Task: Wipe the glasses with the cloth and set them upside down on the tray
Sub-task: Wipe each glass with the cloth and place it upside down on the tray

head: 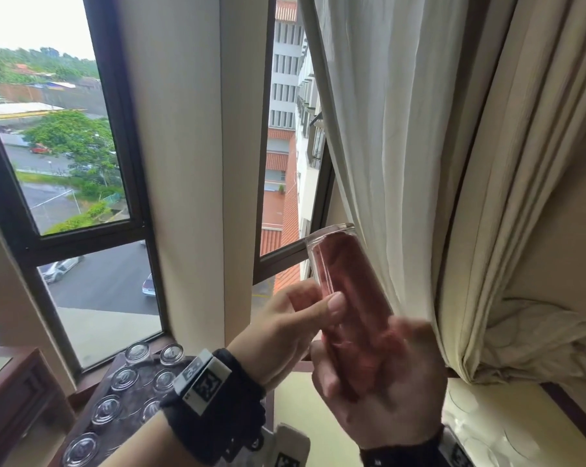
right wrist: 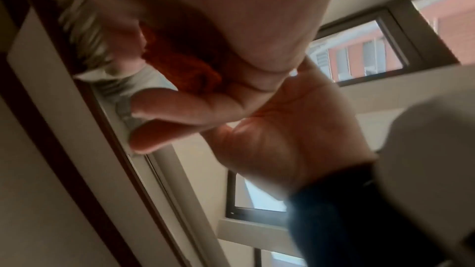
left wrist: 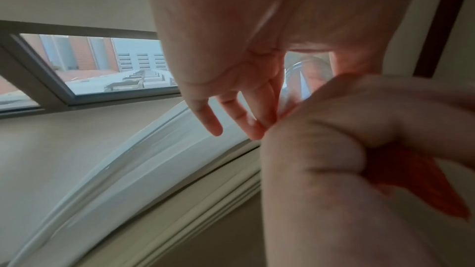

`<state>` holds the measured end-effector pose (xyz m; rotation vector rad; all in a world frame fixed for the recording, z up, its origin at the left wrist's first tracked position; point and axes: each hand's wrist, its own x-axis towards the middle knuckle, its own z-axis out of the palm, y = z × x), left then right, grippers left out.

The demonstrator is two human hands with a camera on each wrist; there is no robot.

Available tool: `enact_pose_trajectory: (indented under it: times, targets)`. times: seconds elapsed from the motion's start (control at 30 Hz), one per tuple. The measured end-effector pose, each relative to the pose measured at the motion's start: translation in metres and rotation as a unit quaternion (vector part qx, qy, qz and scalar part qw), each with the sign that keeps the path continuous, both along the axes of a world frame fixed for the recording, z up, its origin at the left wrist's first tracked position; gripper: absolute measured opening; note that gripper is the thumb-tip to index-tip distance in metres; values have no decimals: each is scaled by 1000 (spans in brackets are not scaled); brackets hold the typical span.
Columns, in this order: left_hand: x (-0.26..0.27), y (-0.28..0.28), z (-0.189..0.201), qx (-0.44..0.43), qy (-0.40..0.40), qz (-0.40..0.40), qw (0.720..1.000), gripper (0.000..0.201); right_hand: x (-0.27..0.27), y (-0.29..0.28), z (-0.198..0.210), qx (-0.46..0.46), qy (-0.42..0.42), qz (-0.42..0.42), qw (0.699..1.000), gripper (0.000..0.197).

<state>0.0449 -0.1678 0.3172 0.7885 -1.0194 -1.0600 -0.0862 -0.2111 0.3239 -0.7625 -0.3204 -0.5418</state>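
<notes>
Pale curtains [head: 402, 129] hang behind a raised glass [head: 344, 284], base upward. Left hand [head: 285, 335] grips its side; right hand [head: 379, 382] pinches the red cloth [head: 355, 298] stuffed inside. Below the glass, upturned glasses [head: 125, 379] fill a tray [head: 93, 399].

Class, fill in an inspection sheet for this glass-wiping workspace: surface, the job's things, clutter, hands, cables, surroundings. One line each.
Surface: dark wooden tray by the window, lower left; pale counter beside it.
Job's things: tall clear drinking glass held up, base uppermost, red cloth stuffed inside; clear glasses upside down on the tray, in two rows.
Clutter: nothing seen.
Hands: left hand grips the glass with thumb and fingers; right hand, blurred, holds the cloth at the glass's mouth.
Cables: nothing seen.
Surroundings: dark-framed window with street and trees outside; cream curtains behind the glass; black wrist straps with white camera units.
</notes>
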Motion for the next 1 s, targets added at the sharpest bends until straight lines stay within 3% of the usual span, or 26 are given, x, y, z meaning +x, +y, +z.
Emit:
enact_pose_trajectory:
  times: [0.03, 0.1, 0.17, 0.27, 0.3, 0.37, 0.47, 0.53, 0.57, 0.63, 0.7, 0.77, 0.8, 0.83, 0.87, 0.93, 1.0]
  targets:
    - [-1, 0, 0, -14, -1, 1, 1000, 85, 1, 1, 0, 35, 0, 20, 999, 53]
    - [0, -1, -1, -22, -9, 2, 1000, 65, -1, -2, -2, 53, 31, -14, 998, 58]
    - [0, 2, 1, -15, -53, 17, 998, 35, -3, -4, 1, 49, 86, -97, 990, 55]
    - [4, 11, 5, -4, -152, 44, 987, 32, -9, -13, -2, -27, 177, -255, 950, 58]
    - [7, 14, 6, 6, -169, 55, 984, 34, -12, -15, -5, -91, 214, -320, 918, 58]
    - [13, 19, 8, 32, -164, 64, 984, 36, -17, -18, -13, -253, 275, -447, 813, 49]
    - [12, 21, 21, 92, -109, 69, 987, 65, -15, -14, -18, -498, 174, -534, 660, 11]
    - [12, 20, 28, 140, -102, 88, 981, 86, -10, -14, -31, -607, 164, -543, 557, 29]
    - [13, 19, 30, 151, -100, 100, 978, 83, -8, -15, -35, -630, 187, -553, 512, 31]
    - [18, 15, 28, 144, -100, 141, 974, 75, -6, -14, -38, -652, 241, -565, 445, 35]
    - [22, 14, 23, 122, -85, 177, 973, 65, -3, -13, -38, -663, 282, -550, 421, 37]
    - [21, 15, 21, 88, -77, 183, 976, 50, 1, -9, -35, -660, 316, -531, 428, 40]
    - [20, 16, 21, 68, -85, 171, 979, 44, 2, -7, -34, -645, 322, -529, 448, 44]
    - [20, 16, 21, 46, -94, 153, 983, 42, 2, -5, -32, -619, 314, -531, 487, 47]
    - [21, 16, 20, 24, -94, 126, 987, 43, 1, -1, -28, -584, 296, -529, 540, 49]
    - [28, 16, 14, -24, -63, 55, 996, 52, -2, 6, -11, -475, 281, -475, 685, 54]
    - [33, 17, 13, -72, -11, -23, 997, 60, -7, 17, 7, -349, 275, -306, 842, 59]
